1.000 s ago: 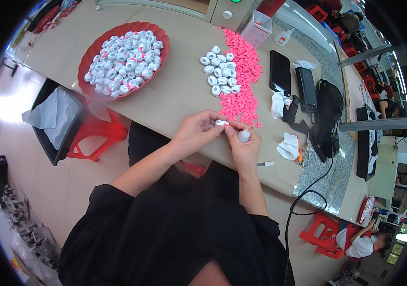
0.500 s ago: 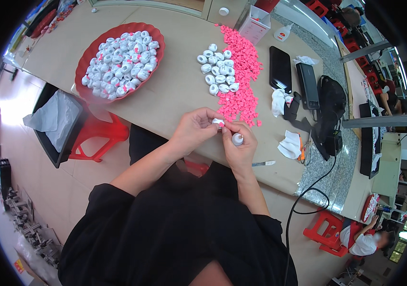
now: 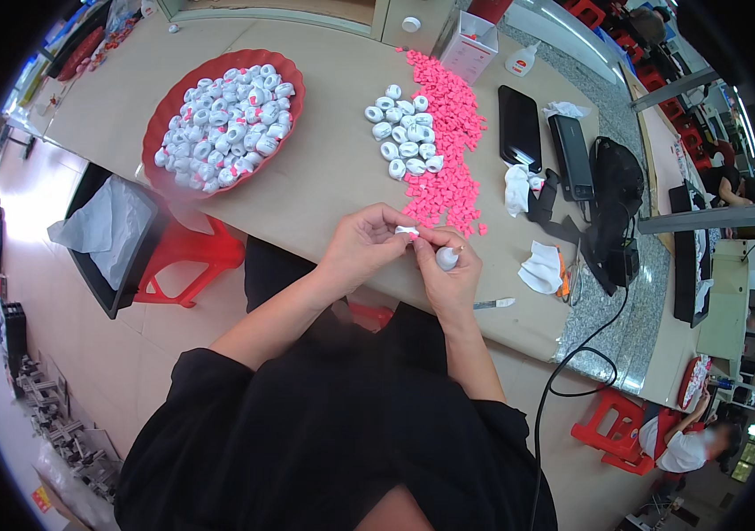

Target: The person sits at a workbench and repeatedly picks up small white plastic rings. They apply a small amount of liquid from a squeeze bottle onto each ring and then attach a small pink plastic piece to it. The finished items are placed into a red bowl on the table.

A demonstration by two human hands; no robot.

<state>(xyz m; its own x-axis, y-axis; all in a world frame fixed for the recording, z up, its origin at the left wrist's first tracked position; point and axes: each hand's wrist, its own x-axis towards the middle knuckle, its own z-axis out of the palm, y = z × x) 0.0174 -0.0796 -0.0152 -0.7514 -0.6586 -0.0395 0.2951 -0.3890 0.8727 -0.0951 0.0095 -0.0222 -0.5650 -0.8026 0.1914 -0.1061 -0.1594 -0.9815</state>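
Hands (image 3: 360, 242) meeting at white piece (image 3: 405, 230), forearms (image 3: 285, 310) converging

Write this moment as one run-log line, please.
left hand: pinches white piece | right hand: holds small bottle, fingertips by piece | on table: pink bits, red bowl

The left hand (image 3: 353, 245) and right hand (image 3: 458, 276) pinch a white-and-pink piece (image 3: 407, 231) near loose pink bits (image 3: 438, 196); the right also holds a white nozzle bottle (image 3: 446, 258).
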